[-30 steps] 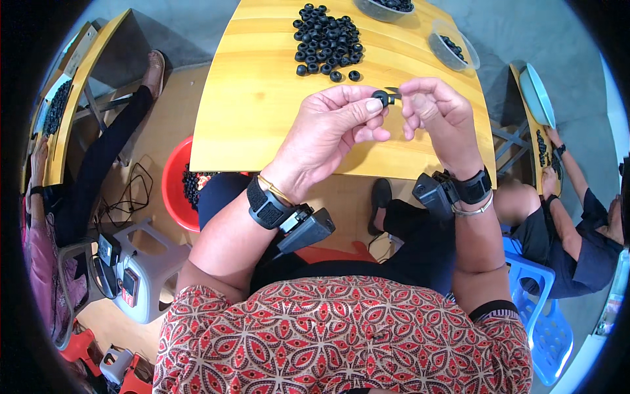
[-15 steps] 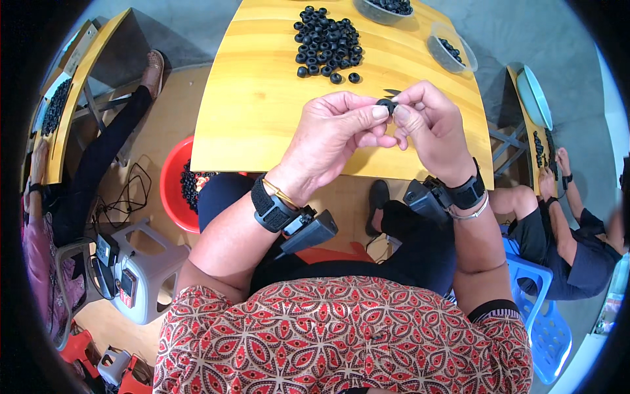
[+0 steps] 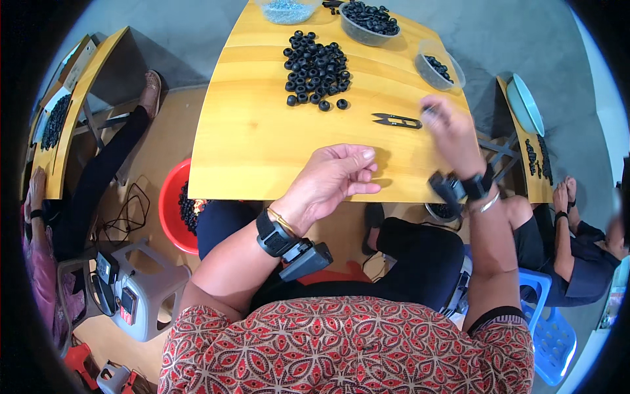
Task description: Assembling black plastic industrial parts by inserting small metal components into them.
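Note:
My left hand [image 3: 331, 174] hovers over the near edge of the yellow table, thumb against the index finger, the other fingers loosely curled. No piece shows between its fingertips. My right hand [image 3: 451, 131], smeared by motion, is raised near the table's right edge, its fingers closed round a small black round piece [image 3: 430, 109] that is partly hidden. Between the hands and the far pile, black thread snips [image 3: 397, 121] lie on the table. The pile of black round pieces [image 3: 318, 69], some showing a hole, sits farther off.
Clear tubs with black pieces stand far right: a fuller tub [image 3: 371, 34] and a smaller tub [image 3: 423, 72]. A tub of light blue bits [image 3: 287, 12] stands at the back. A red basin [image 3: 172, 226] is below left. People sit at side tables on both sides.
My hands have parted. The right moved right with the black round piece; the left dropped back nearer the table's front edge. The thread snips now show fully, and the whole view has shifted.

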Demonstrator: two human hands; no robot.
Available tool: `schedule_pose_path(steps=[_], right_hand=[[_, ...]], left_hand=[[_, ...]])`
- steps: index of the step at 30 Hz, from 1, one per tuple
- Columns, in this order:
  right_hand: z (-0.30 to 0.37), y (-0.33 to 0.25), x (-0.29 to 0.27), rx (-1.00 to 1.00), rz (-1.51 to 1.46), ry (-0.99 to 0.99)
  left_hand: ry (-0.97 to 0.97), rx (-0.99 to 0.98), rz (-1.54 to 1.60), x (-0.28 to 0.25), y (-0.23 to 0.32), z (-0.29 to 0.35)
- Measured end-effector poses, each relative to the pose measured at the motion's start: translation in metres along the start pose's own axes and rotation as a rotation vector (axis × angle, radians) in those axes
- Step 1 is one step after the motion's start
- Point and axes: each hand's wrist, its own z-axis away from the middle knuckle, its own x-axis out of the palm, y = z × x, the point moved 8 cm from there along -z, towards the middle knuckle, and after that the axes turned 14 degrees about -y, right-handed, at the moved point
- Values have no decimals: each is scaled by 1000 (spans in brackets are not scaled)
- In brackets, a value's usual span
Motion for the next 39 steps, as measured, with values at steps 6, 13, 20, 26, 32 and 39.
schedule_pose_path(steps=[6, 13, 20, 26, 32, 39], right_hand=[[-52, 120, -83, 168, 392, 131], [-78, 82, -30, 107, 206, -118], [-97, -6, 71, -158, 59, -398], [-104, -14, 98, -265, 140, -434], [-82, -22, 99, -222, 61, -442], [-101, 50, 10, 21, -39, -260]], left_hand=[[13, 40, 62, -6, 4, -4], [-59, 1, 45, -5, 0, -1], [-132, -31, 37, -3, -1, -1], [-97, -56, 82, -4, 1, 2], [-32, 4, 131, -11, 11, 6], [-44, 5, 74, -13, 18, 10]])
